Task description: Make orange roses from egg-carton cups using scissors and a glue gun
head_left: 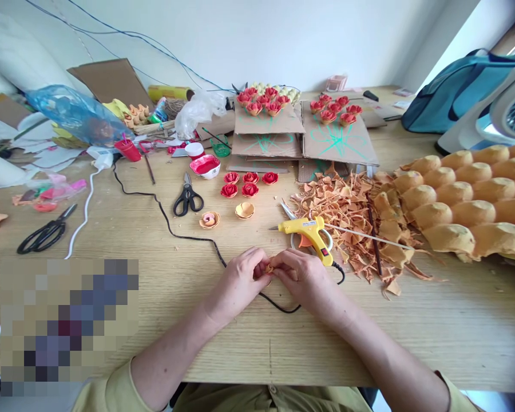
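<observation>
My left hand [242,280] and my right hand [304,277] meet above the table near its front edge. Pinched between the fingertips of both is a small tan piece of egg carton [269,268], mostly covered by the fingers. Just beyond my right hand lies a yellow glue gun [306,230], resting over scissors with pale handles. Two unpainted egg-carton flowers, one with a curled centre [209,220] and one an open cup [244,210], sit beyond my left hand. Several red-painted flowers [250,190] stand behind them.
Carton scraps [335,212] are heaped at right beside a large egg tray [476,197]. Black scissors [188,197] and a red paint bowl [205,166] lie ahead. A black cord [167,223] crosses the table. Cardboard boxes [337,140] carry more red flowers. Lower left is blurred out.
</observation>
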A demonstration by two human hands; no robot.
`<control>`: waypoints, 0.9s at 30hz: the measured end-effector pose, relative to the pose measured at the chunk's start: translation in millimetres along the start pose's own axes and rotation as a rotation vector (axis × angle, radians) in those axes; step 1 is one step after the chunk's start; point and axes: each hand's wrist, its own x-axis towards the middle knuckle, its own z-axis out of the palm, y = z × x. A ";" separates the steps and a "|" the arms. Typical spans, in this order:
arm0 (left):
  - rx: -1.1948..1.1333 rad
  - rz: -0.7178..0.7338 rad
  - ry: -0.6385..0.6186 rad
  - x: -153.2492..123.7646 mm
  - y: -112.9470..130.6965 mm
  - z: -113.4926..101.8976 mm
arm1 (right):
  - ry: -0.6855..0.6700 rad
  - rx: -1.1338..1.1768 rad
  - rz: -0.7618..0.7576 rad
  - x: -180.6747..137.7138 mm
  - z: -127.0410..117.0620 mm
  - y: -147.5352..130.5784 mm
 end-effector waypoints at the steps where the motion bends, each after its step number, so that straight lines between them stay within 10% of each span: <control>1: -0.004 -0.016 0.001 -0.1 0.3 0.3 | 0.003 -0.004 -0.003 0.2 -3.9 -0.5; 6: -0.014 -0.041 0.002 -1.8 1.5 2.0 | 0.148 -0.091 0.005 1.1 -16.8 -0.9; 11: -0.011 -0.008 0.051 -4.1 0.9 4.8 | -0.043 -0.082 -0.012 0.5 -2.5 -2.0; 27: -0.090 -0.080 0.003 -3.8 1.1 -0.3 | 0.008 0.010 0.030 -0.3 4.0 0.2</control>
